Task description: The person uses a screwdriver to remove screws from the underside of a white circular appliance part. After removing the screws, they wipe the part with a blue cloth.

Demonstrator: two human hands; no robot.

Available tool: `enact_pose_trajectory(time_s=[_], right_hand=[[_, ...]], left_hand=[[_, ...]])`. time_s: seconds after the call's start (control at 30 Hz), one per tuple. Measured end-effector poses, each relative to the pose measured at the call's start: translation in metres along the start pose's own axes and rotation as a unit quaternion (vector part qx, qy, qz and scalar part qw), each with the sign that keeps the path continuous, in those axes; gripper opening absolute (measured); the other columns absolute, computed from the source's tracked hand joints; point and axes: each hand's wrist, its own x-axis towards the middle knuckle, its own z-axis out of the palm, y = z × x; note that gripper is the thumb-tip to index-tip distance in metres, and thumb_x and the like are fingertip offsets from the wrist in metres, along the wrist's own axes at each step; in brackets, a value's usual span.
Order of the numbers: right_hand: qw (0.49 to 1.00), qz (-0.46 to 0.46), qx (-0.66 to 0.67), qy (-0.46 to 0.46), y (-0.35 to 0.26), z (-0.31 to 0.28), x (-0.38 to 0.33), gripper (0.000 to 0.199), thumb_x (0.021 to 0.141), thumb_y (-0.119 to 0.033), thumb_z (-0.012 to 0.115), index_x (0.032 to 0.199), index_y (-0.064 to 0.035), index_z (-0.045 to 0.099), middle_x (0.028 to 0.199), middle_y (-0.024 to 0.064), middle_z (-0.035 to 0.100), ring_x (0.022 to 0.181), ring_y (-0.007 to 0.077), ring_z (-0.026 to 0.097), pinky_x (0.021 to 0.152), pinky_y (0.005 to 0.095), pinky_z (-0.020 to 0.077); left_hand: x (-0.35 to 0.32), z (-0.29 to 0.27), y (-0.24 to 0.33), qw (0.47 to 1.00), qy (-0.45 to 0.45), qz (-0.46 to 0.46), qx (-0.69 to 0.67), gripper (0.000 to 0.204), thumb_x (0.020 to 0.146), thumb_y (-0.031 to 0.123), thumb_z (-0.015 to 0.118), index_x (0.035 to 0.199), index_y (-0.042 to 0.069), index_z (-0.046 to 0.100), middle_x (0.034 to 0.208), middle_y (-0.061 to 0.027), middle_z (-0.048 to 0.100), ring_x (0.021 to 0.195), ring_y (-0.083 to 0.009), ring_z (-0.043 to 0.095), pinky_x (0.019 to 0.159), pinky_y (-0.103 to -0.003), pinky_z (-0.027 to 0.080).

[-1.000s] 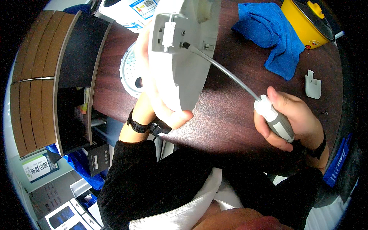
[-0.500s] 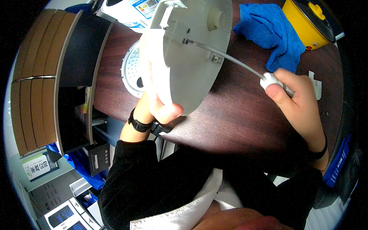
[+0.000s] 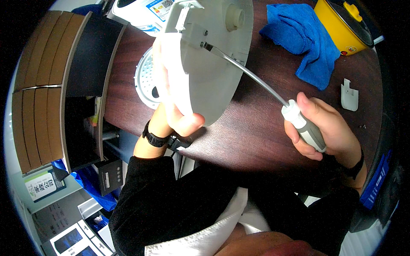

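While left grip [image 3: 171,109] holds white shell [image 3: 213,85], screwdriver [image 3: 273,91] inside right grip [image 3: 326,126], slanting

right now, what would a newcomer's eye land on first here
The large white shell at upper centre, held in the left grip, stands out first. A screwdriver slants from the right grip up to the shell's inner face. At upper right, a crumpled blue cloth lies beside a yellow container.

Over there, a wide fisheye lens on the head of the person [image 3: 166,200] looks steeply down, past the white collar [image 3: 192,240], onto the worktop [image 3: 239,141]; the left hand [image 3: 173,115] and right hand [image 3: 326,123] show close below it, straight edges bowing toward the dark rim.
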Motion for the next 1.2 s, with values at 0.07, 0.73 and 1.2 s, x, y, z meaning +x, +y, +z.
enact_pose_trajectory(time_s=[0.07, 0.73, 1.2], right_hand=[[1.000, -0.003, -0.001, -0.001, 0.000, 0.000, 0.000, 0.057, 0.095, -0.043, 0.020, 0.066, -0.0024, 0.049, 0.040, 0.0037, 0.041, 0.028, 0.0095, 0.036, 0.027, 0.0206, 0.0287], [0.999, 0.033, 0.020, 0.006, -0.011, -0.008, -0.009, 0.056, 0.095, -0.039, 0.019, 0.065, -0.0025, 0.048, 0.039, 0.0038, 0.039, 0.026, 0.0086, 0.032, 0.025, 0.0194, 0.0248], [0.996, 0.064, 0.055, 0.001, -0.012, -0.018, -0.010, 0.056, 0.095, -0.040, 0.020, 0.066, -0.0019, 0.048, 0.039, 0.0041, 0.040, 0.025, 0.0079, 0.033, 0.025, 0.0185, 0.0259]], left_hand=[[0.001, 0.000, -0.001, 1.000, 0.003, 0.012, -0.002, 0.089, 0.058, 0.045, 0.066, 0.121, -0.008, 0.031, 0.113, -0.0186, 0.042, 0.098, -0.0275, 0.047, 0.088, -0.036, 0.037], [0.016, 0.000, -0.017, 0.992, 0.024, 0.125, -0.023, 0.097, 0.055, 0.047, 0.067, 0.124, -0.008, 0.026, 0.118, -0.0199, 0.038, 0.103, -0.0278, 0.045, 0.090, -0.037, 0.036], [0.079, 0.008, -0.067, 0.976, 0.039, 0.211, -0.037, 0.103, 0.053, 0.048, 0.068, 0.126, -0.009, 0.023, 0.122, -0.0208, 0.036, 0.106, -0.0280, 0.043, 0.091, -0.037, 0.035]])
